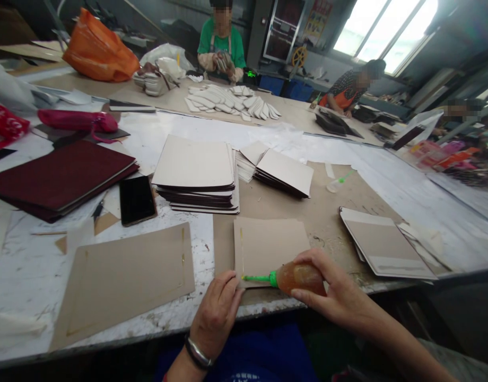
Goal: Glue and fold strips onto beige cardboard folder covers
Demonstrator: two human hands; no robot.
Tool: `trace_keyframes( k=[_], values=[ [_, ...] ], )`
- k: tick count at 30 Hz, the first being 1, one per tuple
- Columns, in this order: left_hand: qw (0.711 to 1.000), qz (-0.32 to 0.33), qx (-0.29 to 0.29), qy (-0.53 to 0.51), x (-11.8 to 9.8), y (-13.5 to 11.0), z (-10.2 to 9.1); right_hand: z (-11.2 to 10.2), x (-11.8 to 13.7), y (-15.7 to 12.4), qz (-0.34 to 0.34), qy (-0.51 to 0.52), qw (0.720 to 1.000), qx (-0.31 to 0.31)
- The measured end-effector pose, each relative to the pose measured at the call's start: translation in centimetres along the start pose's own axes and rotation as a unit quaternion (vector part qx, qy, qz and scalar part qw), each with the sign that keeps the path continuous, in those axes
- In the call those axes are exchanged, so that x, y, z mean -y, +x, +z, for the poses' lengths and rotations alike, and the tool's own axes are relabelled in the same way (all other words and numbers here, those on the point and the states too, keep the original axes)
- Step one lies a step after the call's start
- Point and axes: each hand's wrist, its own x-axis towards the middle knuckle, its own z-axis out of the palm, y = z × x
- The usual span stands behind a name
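1. Head view, near edge of the surface [204,228]: the right hand [341,292] has its fingers wrapped around a bottle [297,278] of amber liquid. Its green nozzle [258,278] points left, the tip at the near-left corner of a beige board [273,244].
2. The left hand [215,307] rests its fingers on that same corner; whether they pinch the board or only press it, I cannot tell.
3. This board looks only partly lined: an amber strip runs down its left side, while the far side appears bare and the near side is partly covered.
4. Toward the surface's near-left corner, a larger board [128,281] seems further along, with amber lines at its left and right sides.
5. Toward the right edge lie layered boards [387,244]; farther back, a tall stack [194,164] and a smaller stack [286,170] show no amber on top.
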Motion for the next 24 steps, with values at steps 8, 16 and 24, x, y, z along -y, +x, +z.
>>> trace_keyframes(
  k=[8,16,24],
  values=[
    [1.0,0.02,-0.003,0.003,0.1,0.0,-0.1,-0.3,-1.0,-1.5,0.031,-0.006,0.999,-0.028],
    [0.999,0.037,0.012,0.004,0.4,-0.2,0.0,-2.3,-3.7,-4.8,0.099,-0.029,0.993,-0.06],
    [0.997,0.064,0.021,0.022,0.7,-0.1,0.0,-4.0,-6.2,-7.6,0.164,-0.04,0.98,-0.103]
  ],
)
